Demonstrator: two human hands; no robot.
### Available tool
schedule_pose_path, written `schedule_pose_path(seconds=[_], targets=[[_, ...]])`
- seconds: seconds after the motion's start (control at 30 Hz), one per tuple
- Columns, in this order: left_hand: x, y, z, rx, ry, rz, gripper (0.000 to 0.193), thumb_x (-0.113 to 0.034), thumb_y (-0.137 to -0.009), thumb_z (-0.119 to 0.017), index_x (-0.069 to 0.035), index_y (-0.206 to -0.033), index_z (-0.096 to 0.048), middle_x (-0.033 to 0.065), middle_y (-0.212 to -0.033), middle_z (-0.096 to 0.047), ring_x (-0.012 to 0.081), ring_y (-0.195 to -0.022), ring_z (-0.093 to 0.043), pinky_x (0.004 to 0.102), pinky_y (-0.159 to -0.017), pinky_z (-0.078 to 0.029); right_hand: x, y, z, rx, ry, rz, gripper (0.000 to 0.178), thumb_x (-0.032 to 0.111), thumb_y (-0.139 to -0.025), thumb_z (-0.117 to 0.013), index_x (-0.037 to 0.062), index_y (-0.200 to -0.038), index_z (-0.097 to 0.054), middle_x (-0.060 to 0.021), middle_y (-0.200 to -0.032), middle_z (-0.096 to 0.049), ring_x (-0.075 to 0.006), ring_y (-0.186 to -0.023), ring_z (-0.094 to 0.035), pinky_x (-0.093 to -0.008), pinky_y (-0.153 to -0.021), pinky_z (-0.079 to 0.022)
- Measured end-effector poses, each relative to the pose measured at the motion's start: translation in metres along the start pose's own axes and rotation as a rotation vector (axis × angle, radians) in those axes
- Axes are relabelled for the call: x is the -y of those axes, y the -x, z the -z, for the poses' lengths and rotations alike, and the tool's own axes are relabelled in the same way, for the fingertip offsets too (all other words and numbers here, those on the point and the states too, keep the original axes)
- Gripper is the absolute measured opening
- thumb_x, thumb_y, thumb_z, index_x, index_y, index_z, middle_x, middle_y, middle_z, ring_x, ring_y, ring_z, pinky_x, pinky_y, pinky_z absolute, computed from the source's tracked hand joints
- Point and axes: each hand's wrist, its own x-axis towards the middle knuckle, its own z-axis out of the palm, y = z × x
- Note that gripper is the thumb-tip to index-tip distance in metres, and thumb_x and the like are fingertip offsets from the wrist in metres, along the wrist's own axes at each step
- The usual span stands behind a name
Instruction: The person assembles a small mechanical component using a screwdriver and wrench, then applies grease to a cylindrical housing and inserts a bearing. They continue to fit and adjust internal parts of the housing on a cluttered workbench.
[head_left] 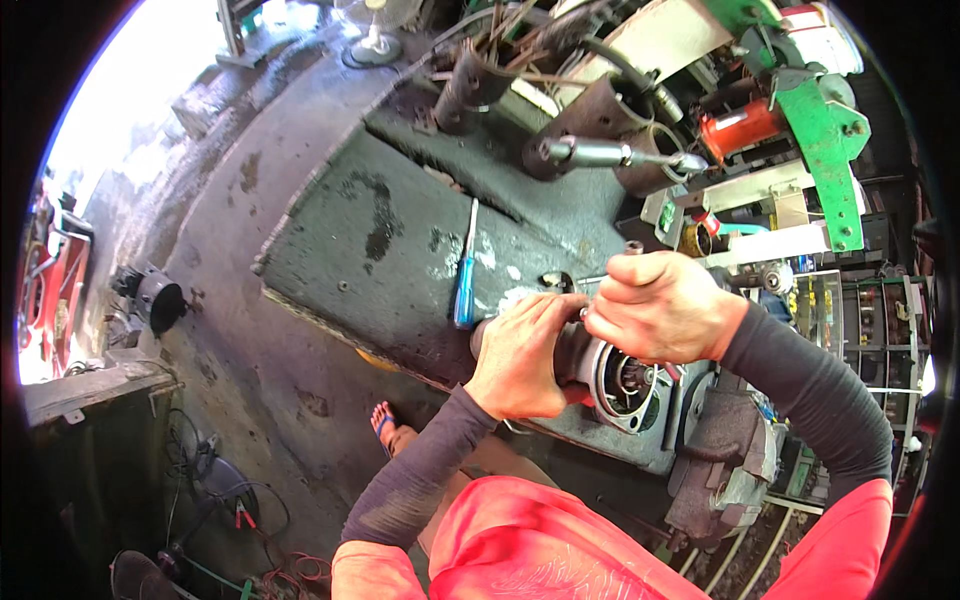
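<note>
At the near edge of the bench (400, 230), two bare hands work one round motor housing (625, 385) (dark body, pale metal end bell w/ open bore facing the camera). L hand (520, 355) is wrapped around the housing's left end, fingers curled tight on it. R hand (660, 305) sits on top at the right, closed in a fist round a thin tool shank (633, 247) whose tip pokes up above the knuckles; what kind of tool, can't tell. Housing's long axis runs roughly left-right along the bench edge, so it lies directly under and between both hands, L hand nearer its dark end, R nearer the end bell. Count: 1 housing, 1 shank, 2 hands. Also 1 blue-handled screwdriver (465, 270) lying apart on the bench top, pointing away from the person, just left of the L hand. A heavy grey vise (725, 460) sits at the bench's right corner, below the R forearm.
</note>
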Motion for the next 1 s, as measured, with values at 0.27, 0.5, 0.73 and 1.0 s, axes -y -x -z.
schedule_pose_path(seconds=[0.27,0.5,0.73,1.0], targets=[[0.01,-0.002,0.006,0.067,-0.055,-0.125,0.106,-0.039,-0.058,-0.103,-0.002,-0.145,-0.054,0.0173,-0.131,-0.067,0.0373,-0.124,-0.065,0.0451,-0.109,-0.051,-0.016,0.021,0.0,-0.155,-0.033,0.156,0.025,0.029,-0.088,-0.065,0.012,-0.104,-0.075,0.0016,-0.098,-0.071,-0.0182,-0.112,-0.067,-0.0399,-0.122,-0.038],[0.014,0.0,0.005,0.136,-0.063,-0.095,0.115,-0.036,-0.056,-0.104,0.002,-0.15,-0.05,0.0177,-0.131,-0.067,0.0368,-0.126,-0.064,0.0441,-0.111,-0.05,-0.008,0.026,-0.003,-0.143,-0.173,0.02,0.043,0.03,-0.084,-0.069,0.0097,-0.121,-0.076,0.0012,-0.111,-0.073,-0.0197,-0.124,-0.065,-0.0407,-0.127,-0.039],[0.009,0.001,0.003,0.075,-0.074,-0.034,0.129,-0.035,-0.054,-0.105,0.0,-0.161,-0.04,0.0184,-0.138,-0.066,0.0375,-0.125,-0.065,0.045,-0.111,-0.05,-0.032,0.022,0.013,-0.133,-0.238,-0.065,0.04,0.027,-0.084,-0.067,0.0125,-0.12,-0.075,0.0001,-0.108,-0.072,-0.0217,-0.123,-0.065,-0.041,-0.126,-0.039],[-0.001,0.014,-0.018,-0.172,-0.165,-0.119,0.095,-0.023,-0.059,-0.099,-0.003,-0.144,-0.061,0.0155,-0.138,-0.068,0.0371,-0.125,-0.066,0.0443,-0.11,-0.053,0.037,0.033,0.034,-0.183,-0.494,-0.094,0.047,0.026,-0.076,-0.069,0.0096,-0.119,-0.075,0.001,-0.107,-0.071,-0.0204,-0.115,-0.067,-0.0414,-0.12,-0.046]])
